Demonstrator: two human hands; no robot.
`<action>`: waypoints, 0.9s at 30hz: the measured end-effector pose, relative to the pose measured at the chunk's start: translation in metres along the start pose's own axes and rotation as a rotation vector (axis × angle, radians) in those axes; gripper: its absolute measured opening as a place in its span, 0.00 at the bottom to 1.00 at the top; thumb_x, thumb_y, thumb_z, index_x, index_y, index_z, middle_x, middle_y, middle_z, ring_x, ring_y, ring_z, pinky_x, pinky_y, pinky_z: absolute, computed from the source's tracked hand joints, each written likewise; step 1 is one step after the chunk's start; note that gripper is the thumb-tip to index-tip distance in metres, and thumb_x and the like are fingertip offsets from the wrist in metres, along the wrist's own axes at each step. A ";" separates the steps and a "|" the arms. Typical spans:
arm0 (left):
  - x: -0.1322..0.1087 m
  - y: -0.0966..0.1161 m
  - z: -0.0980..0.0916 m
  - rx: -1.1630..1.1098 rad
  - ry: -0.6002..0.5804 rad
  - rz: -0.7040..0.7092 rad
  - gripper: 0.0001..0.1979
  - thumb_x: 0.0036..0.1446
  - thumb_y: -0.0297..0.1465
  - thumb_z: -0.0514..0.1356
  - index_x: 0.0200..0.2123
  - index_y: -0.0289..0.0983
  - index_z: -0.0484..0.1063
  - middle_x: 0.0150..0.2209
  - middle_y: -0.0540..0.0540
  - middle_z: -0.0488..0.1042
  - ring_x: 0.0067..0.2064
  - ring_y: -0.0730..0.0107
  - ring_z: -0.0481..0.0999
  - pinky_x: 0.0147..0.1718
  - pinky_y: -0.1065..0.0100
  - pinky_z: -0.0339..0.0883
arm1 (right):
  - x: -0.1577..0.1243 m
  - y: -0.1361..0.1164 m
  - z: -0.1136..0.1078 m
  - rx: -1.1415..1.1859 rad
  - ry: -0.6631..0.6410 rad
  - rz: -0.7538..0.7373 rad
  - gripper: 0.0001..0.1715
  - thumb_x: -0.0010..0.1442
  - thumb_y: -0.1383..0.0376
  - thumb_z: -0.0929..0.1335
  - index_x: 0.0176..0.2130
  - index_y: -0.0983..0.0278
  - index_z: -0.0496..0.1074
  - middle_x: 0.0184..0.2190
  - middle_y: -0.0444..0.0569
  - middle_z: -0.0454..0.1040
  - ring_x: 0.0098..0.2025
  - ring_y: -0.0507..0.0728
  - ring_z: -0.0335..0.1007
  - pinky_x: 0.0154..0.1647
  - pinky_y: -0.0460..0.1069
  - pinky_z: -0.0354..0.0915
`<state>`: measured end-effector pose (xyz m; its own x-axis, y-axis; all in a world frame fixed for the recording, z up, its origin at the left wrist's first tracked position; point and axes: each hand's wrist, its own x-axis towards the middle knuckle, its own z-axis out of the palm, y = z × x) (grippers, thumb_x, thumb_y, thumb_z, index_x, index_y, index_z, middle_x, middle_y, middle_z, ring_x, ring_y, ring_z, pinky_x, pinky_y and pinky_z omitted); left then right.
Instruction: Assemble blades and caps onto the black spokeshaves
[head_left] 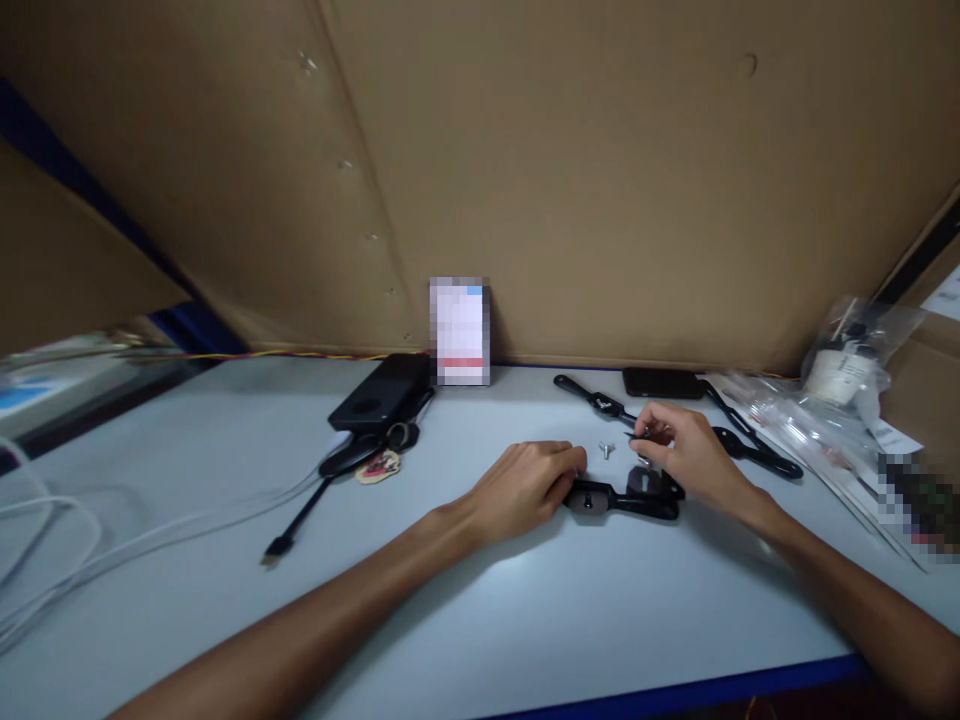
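A black spokeshave (637, 503) lies across the table in front of me, its flat metal middle facing up. My left hand (529, 485) is closed around its left end, the fingers hiding that handle. Just above the tool's right handle, my right hand (679, 445) pinches a small dark part (637, 436) between thumb and fingertips; its exact kind is too small to tell. Under that hand sits a dark metal plate with a slot (643, 480). A silver thumbscrew (606, 450) rests on the table between my hands.
Behind my hands lie another spokeshave (604, 404), a black phone (663, 382) and a further black handled tool (757, 455). Plastic bags (802, 425) crowd the right side. A lit screen (460, 332) leans on the cardboard wall; a black box (382, 392), keys and cables are left.
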<state>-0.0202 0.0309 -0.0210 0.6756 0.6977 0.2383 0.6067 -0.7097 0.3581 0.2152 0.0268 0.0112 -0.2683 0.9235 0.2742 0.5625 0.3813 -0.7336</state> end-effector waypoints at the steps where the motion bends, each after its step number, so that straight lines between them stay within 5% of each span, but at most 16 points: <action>1: 0.000 0.000 0.000 -0.002 0.001 0.005 0.13 0.64 0.24 0.49 0.37 0.38 0.72 0.35 0.47 0.77 0.34 0.65 0.74 0.34 0.65 0.63 | 0.003 0.005 -0.002 -0.042 0.015 0.010 0.07 0.55 0.70 0.70 0.29 0.61 0.67 0.25 0.41 0.68 0.29 0.53 0.63 0.32 0.49 0.59; 6: -0.001 0.005 -0.002 -0.001 0.000 0.023 0.15 0.67 0.27 0.46 0.37 0.38 0.72 0.34 0.46 0.75 0.33 0.66 0.73 0.34 0.64 0.63 | 0.005 0.018 0.002 -0.058 -0.057 0.067 0.08 0.50 0.72 0.72 0.30 0.62 0.69 0.26 0.40 0.70 0.28 0.52 0.64 0.31 0.47 0.59; 13: -0.004 0.015 -0.010 0.079 -0.102 0.113 0.18 0.67 0.46 0.55 0.44 0.37 0.72 0.39 0.44 0.74 0.39 0.59 0.74 0.37 0.60 0.66 | 0.007 0.017 0.007 0.006 -0.220 0.080 0.04 0.54 0.70 0.71 0.29 0.64 0.71 0.24 0.41 0.73 0.28 0.52 0.71 0.31 0.47 0.66; 20: -0.006 0.022 -0.010 -0.018 -0.142 0.027 0.12 0.60 0.39 0.62 0.40 0.39 0.65 0.39 0.47 0.71 0.38 0.62 0.71 0.35 0.63 0.63 | 0.014 0.018 -0.023 -0.297 -0.112 0.058 0.06 0.57 0.73 0.67 0.33 0.63 0.74 0.29 0.45 0.75 0.32 0.54 0.68 0.34 0.49 0.60; 27: -0.006 0.025 -0.011 -0.036 -0.182 -0.088 0.13 0.59 0.39 0.62 0.40 0.39 0.62 0.34 0.49 0.73 0.32 0.64 0.69 0.29 0.65 0.54 | 0.008 0.032 -0.053 -0.630 -0.311 0.098 0.06 0.51 0.72 0.70 0.28 0.62 0.76 0.28 0.49 0.75 0.35 0.58 0.69 0.32 0.48 0.52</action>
<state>-0.0133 0.0099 -0.0039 0.6870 0.7256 0.0381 0.6538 -0.6402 0.4034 0.2723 0.0486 0.0234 -0.3517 0.9355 -0.0338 0.9156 0.3363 -0.2203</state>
